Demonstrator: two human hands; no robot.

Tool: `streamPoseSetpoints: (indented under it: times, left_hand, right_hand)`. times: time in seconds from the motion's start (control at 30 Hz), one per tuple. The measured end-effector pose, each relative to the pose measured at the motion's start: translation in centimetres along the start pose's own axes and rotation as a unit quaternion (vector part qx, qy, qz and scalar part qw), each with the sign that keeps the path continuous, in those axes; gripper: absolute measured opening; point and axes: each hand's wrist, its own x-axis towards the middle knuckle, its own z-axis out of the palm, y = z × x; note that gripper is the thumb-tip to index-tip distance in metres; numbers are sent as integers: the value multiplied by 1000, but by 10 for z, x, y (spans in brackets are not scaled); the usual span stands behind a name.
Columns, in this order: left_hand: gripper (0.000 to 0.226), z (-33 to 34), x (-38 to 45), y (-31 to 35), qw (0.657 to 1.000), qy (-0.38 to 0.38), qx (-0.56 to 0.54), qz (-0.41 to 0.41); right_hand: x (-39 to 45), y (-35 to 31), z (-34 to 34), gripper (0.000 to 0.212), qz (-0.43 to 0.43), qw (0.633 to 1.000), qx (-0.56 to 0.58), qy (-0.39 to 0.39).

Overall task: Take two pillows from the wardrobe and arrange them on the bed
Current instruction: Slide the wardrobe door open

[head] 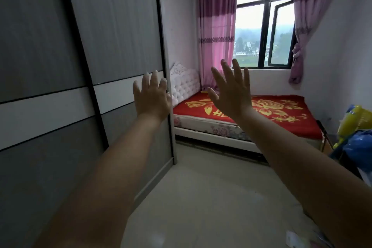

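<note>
Hands, left and right, reach forward with fingers spread and empty, the grey sliding-door wardrobe shut beside the left, the red flower-patterned bed beyond.

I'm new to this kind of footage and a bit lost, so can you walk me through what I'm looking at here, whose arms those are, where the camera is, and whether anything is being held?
There is no machine here. The one picture comes from a wide-angle camera worn on a person's head, so the two bare arms reaching forward are that person's own. The left hand and the right hand are both raised with fingers spread, and neither holds anything.

On the left stands a grey wardrobe with sliding doors, which look shut. The left hand is up in front of its far edge; whether it touches it, I cannot tell. Ahead is the bed, with a red flowered cover and a white padded headboard. No pillows show on it. Behind it are pink curtains and a window.
</note>
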Motion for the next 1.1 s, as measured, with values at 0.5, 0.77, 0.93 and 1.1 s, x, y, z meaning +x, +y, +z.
streamPoseSetpoints:
  times: [0.5, 0.77, 0.93, 1.1]
  left_hand:
    - [36, 278, 98, -28, 942, -329, 69, 15]
    - [36, 445, 217, -74, 921, -382, 72, 14]
    - [36, 556, 292, -92, 923, -376, 87, 6]
    - [37, 663, 370, -117, 927, -359, 107, -35]
  right_hand:
    - [95, -3, 287, 33, -55, 971, 34, -230]
    - [217, 18, 455, 32, -25, 956, 60, -284]
    - [297, 52, 563, 30, -41, 953, 56, -294]
    - [397, 89, 672, 28, -96, 954, 47, -279]
